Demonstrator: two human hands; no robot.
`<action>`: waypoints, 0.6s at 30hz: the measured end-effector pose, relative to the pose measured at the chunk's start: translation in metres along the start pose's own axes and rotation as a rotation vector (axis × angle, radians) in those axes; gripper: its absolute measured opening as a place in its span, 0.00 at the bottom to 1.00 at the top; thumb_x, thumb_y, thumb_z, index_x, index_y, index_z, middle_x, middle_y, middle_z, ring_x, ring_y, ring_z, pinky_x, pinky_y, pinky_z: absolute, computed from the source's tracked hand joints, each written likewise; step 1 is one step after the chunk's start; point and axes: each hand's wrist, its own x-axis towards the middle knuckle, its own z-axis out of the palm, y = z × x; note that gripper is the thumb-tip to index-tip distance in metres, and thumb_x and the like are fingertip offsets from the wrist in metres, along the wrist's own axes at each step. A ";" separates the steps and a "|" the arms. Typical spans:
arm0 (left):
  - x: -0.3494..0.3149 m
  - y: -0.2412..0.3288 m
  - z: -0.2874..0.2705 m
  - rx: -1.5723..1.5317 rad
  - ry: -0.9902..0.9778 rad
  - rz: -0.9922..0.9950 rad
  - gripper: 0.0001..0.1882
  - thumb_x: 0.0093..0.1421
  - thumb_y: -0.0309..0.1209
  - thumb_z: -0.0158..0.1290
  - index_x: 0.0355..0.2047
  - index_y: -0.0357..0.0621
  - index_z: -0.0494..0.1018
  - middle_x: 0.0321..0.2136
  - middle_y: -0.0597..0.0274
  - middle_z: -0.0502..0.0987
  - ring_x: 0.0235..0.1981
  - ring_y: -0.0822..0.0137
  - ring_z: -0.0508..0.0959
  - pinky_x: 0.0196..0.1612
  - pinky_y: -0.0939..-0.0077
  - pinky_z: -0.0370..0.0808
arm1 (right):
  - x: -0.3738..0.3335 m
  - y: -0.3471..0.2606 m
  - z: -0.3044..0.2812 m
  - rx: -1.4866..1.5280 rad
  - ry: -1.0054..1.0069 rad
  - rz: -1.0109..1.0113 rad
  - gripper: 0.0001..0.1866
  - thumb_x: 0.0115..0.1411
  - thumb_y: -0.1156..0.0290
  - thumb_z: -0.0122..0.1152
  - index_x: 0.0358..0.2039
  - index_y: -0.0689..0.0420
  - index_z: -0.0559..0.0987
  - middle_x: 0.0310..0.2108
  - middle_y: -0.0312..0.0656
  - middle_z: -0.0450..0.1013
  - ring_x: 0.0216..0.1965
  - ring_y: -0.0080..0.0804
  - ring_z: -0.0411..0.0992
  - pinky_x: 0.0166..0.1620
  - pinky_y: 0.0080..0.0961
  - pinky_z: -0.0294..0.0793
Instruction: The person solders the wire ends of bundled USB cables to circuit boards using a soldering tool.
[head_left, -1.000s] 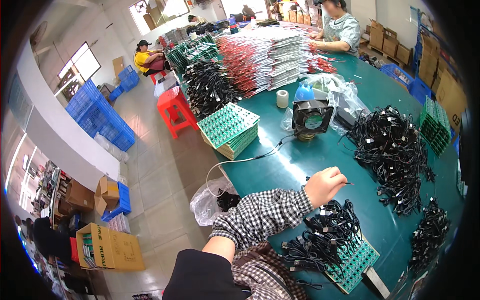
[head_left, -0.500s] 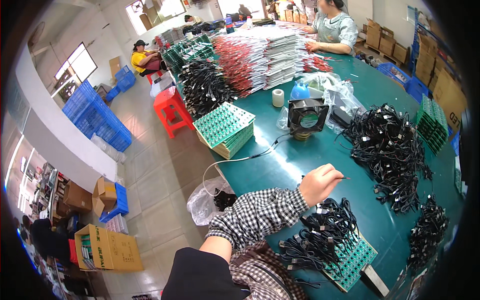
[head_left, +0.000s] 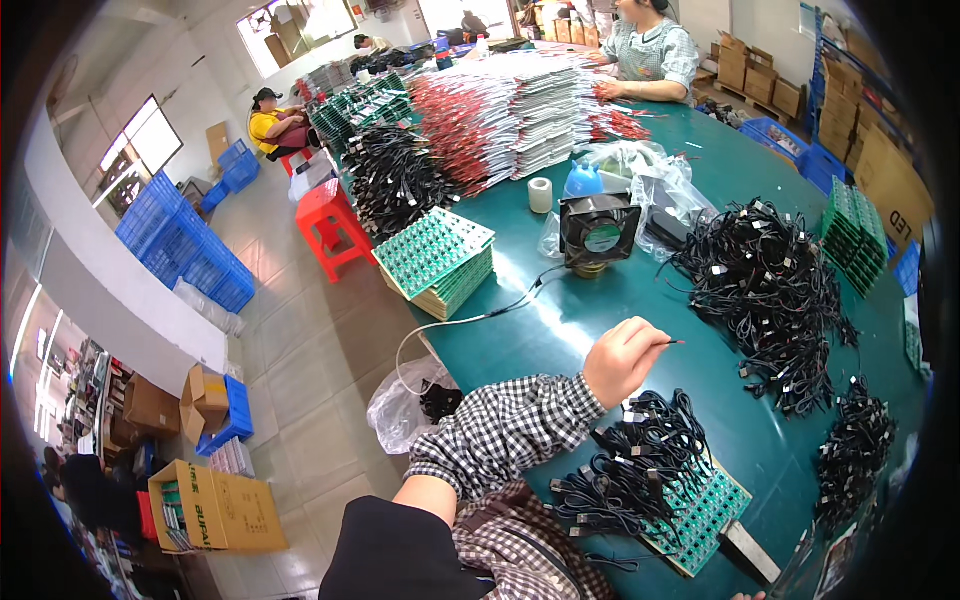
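Observation:
My left hand (head_left: 622, 362), in a black-and-white checked oversleeve, is raised above the table with fingers pinched together. A thin dark strand with a reddish tip (head_left: 676, 342) sticks out from the fingertips; its other end is hidden in the hand. Just below lies a bunch of black USB cables (head_left: 640, 465), partly covering a green circuit board panel (head_left: 712, 510). A grey-white bar (head_left: 748, 552) touches the panel's near right corner. Only a sliver of my right hand (head_left: 750, 596) shows at the lower edge, its fingers mostly cut off.
A small black fan (head_left: 600, 232) stands mid-table, its white cord (head_left: 440, 325) running off the left edge. Stacked green panels (head_left: 436, 255) are left of it; heaped black cables (head_left: 765, 290) lie right. Beyond rise piled red-and-white wires (head_left: 500, 120). A co-worker (head_left: 650, 60) sits across.
The whole view has shifted slightly. My left hand stays pinched on the thin strand, a little higher over the cables. A bit of my right hand has come in at the lower edge.

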 end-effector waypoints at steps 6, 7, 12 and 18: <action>0.001 -0.002 0.004 0.037 -0.001 0.039 0.07 0.54 0.22 0.59 0.34 0.42 0.76 0.29 0.60 0.75 0.30 0.59 0.75 0.33 0.68 0.71 | 0.002 -0.004 -0.012 0.022 0.006 0.022 0.19 0.64 0.58 0.58 0.46 0.59 0.68 0.28 0.39 0.67 0.31 0.27 0.69 0.29 0.18 0.72; 0.000 -0.003 0.005 0.062 -0.003 0.047 0.06 0.55 0.24 0.59 0.34 0.44 0.75 0.30 0.63 0.74 0.33 0.60 0.75 0.36 0.67 0.68 | 0.001 -0.005 -0.012 0.021 0.023 0.031 0.20 0.64 0.58 0.58 0.46 0.59 0.68 0.28 0.39 0.67 0.31 0.27 0.69 0.29 0.18 0.72; 0.000 -0.001 -0.001 0.148 0.005 0.087 0.09 0.52 0.23 0.61 0.34 0.45 0.77 0.31 0.64 0.76 0.33 0.61 0.75 0.37 0.67 0.69 | 0.003 -0.003 -0.011 -0.083 0.057 -0.011 0.22 0.62 0.55 0.62 0.45 0.58 0.68 0.29 0.36 0.63 0.29 0.24 0.65 0.28 0.16 0.72; -0.005 0.003 0.006 0.106 -0.072 0.106 0.10 0.50 0.20 0.61 0.34 0.44 0.78 0.30 0.62 0.77 0.33 0.60 0.77 0.37 0.67 0.71 | 0.011 -0.002 -0.059 0.101 -0.043 0.032 0.20 0.70 0.55 0.49 0.51 0.59 0.69 0.25 0.30 0.52 0.24 0.16 0.52 0.23 0.11 0.64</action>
